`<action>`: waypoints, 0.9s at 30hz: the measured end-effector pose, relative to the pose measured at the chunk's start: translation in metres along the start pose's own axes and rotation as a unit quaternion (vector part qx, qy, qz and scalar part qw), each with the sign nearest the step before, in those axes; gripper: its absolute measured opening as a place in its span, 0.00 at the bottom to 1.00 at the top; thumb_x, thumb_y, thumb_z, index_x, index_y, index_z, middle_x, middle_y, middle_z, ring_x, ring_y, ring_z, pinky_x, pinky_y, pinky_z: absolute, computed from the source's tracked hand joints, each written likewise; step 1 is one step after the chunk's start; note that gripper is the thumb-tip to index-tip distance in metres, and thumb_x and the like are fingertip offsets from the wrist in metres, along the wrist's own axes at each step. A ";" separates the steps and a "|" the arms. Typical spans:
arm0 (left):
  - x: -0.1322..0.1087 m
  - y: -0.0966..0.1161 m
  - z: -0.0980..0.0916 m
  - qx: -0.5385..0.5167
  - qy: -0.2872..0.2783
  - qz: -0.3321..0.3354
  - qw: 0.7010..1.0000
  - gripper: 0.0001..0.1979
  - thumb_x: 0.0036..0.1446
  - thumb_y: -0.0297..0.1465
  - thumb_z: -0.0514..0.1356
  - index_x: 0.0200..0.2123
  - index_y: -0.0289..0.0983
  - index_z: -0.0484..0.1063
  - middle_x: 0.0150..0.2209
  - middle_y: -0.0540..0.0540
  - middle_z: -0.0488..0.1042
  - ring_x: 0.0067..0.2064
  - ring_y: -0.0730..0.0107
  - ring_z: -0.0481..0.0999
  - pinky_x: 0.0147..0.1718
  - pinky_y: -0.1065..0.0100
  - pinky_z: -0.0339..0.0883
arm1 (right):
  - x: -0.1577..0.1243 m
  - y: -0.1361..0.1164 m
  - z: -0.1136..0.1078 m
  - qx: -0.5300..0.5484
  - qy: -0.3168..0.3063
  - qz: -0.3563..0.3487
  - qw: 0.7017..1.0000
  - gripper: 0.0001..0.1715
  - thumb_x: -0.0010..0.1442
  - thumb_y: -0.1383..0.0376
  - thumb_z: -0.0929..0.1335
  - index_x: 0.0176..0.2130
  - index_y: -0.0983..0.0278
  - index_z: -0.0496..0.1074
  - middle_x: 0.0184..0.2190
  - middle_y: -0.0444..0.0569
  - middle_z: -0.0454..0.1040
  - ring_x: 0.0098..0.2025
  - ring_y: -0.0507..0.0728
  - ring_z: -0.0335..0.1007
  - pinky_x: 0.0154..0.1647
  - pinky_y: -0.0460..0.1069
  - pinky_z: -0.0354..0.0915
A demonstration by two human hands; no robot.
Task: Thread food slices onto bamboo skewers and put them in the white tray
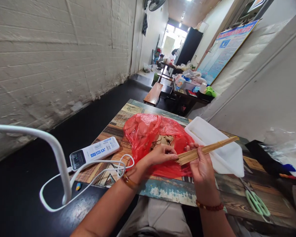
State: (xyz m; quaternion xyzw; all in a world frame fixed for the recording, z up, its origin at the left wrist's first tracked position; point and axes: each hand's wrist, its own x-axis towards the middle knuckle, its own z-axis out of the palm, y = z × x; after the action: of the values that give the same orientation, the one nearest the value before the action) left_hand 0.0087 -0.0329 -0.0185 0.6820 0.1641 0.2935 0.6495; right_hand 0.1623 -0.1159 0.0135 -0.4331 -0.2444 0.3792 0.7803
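Observation:
A bundle of thin wooden sticks (212,147) lies slanted across my right hand (199,161), whose fingers are wrapped round it. My left hand (164,154) is pinched at the bundle's near left end, over the bag. Beneath both hands an open red plastic bag (143,131) spreads on the wood-patterned table (162,192). Tan, flat pieces (162,141) show in the bag's opening. Behind the sticks, to the right of the bag, stands a white plastic tray (207,130).
Left on the table is a white power bank (96,153) with a looped white cable (101,162). Green-handled scissors (258,200) lie at the right. A white curved tube (54,148) rises at the left. Beyond stand a bench (153,93) and a cluttered table.

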 end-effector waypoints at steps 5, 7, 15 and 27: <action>0.003 -0.009 0.000 0.052 0.035 0.015 0.998 0.11 0.49 0.35 0.61 0.27 0.31 0.75 0.24 0.49 0.73 0.26 0.74 0.68 0.26 0.74 0.60 | -0.003 0.008 0.002 -0.080 -0.024 -0.040 0.996 0.07 0.57 0.63 0.69 0.37 0.58 0.68 0.37 0.41 0.73 0.43 0.52 0.73 0.54 0.57 0.67; 0.004 -0.012 0.000 0.091 0.041 0.028 0.995 0.10 0.50 0.34 0.60 0.27 0.32 0.75 0.23 0.49 0.73 0.26 0.75 0.68 0.26 0.74 0.59 | -0.005 0.010 0.000 -0.091 -0.027 -0.047 0.994 0.07 0.57 0.63 0.69 0.37 0.58 0.67 0.38 0.41 0.74 0.44 0.53 0.73 0.54 0.56 0.68; 0.002 -0.005 0.001 0.276 0.031 0.113 0.954 0.09 0.55 0.27 0.53 0.23 0.35 0.67 0.23 0.51 0.68 0.27 0.75 0.64 0.28 0.73 0.56 | 0.000 0.007 -0.012 -0.150 -0.007 -0.070 0.986 0.08 0.57 0.60 0.67 0.39 0.57 0.66 0.39 0.44 0.75 0.46 0.57 0.74 0.54 0.58 0.68; 0.003 0.003 -0.007 0.262 0.155 0.077 0.949 0.10 0.51 0.26 0.51 0.19 0.36 0.59 0.20 0.53 0.59 0.24 0.75 0.57 0.25 0.70 0.49 | 0.023 -0.087 -0.085 -0.263 0.143 -0.277 0.913 0.16 0.54 0.60 0.69 0.43 0.57 0.66 0.32 0.43 0.71 0.29 0.53 0.71 0.37 0.53 0.71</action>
State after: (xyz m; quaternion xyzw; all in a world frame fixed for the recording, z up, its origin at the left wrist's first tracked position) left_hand 0.0063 -0.0256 -0.0155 0.7848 0.2811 0.3910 0.3901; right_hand 0.2693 -0.1685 0.0468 -0.5873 -0.3316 0.0040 0.7383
